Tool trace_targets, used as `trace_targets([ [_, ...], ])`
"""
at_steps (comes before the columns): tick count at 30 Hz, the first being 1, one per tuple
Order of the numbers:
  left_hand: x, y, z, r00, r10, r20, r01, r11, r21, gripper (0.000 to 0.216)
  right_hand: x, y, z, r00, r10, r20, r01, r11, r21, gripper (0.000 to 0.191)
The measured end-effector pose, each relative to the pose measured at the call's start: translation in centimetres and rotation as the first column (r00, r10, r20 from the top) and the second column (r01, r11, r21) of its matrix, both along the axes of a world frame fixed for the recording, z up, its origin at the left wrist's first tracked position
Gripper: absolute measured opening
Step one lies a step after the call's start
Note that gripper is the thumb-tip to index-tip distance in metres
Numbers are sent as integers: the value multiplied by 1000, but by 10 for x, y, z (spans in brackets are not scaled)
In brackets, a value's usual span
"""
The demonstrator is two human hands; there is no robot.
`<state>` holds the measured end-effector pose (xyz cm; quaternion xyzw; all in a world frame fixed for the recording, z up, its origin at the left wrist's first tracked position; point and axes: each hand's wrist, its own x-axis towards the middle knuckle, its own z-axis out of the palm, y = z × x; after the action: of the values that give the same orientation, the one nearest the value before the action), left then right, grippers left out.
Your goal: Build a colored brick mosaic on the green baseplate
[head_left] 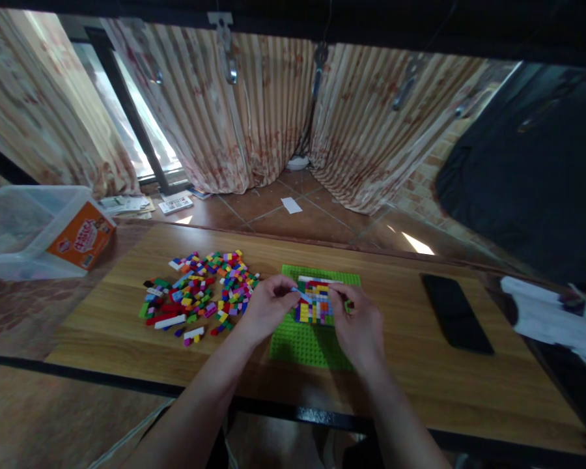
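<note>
At the desk (437,391), the person's left hand (267,305) is pinching a small blue piece (303,296) in its grip, over the multicolored brick panel (315,311) that is sitting on a green baseplate (297,348). The right hand (361,324) is hovering at the panel's right side, and I'm not managing to tell whether its grip is clamped.

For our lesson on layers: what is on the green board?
Colourful bricks sit on the green board. The left hand and right hand partly cover them; the board beneath the bricks is hidden.

Daylight from window (128,111) at left, right dim, edges warped
</note>
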<state>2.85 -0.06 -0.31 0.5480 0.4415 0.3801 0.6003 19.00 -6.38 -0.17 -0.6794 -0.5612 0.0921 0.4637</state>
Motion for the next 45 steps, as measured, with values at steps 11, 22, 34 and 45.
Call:
trace_targets([
  [11,8,5,-5,998,-25,-52,32,990,139,11,-13,-6,-4,968,175,178,-157,981,-111,18],
  [22,26,0,-4,994,56,-92,-38,981,189,18,-29,-5,0,979,-35,200,64,988,-143,24],
  [34,27,-9,-4,916,109,-385,86,886,455,23,-34,-6,3,958,-93,270,163,954,-252,19],
  [45,25,-9,-3,894,84,-440,154,865,477,25,-29,-10,-1,949,11,315,76,963,-260,26],
])
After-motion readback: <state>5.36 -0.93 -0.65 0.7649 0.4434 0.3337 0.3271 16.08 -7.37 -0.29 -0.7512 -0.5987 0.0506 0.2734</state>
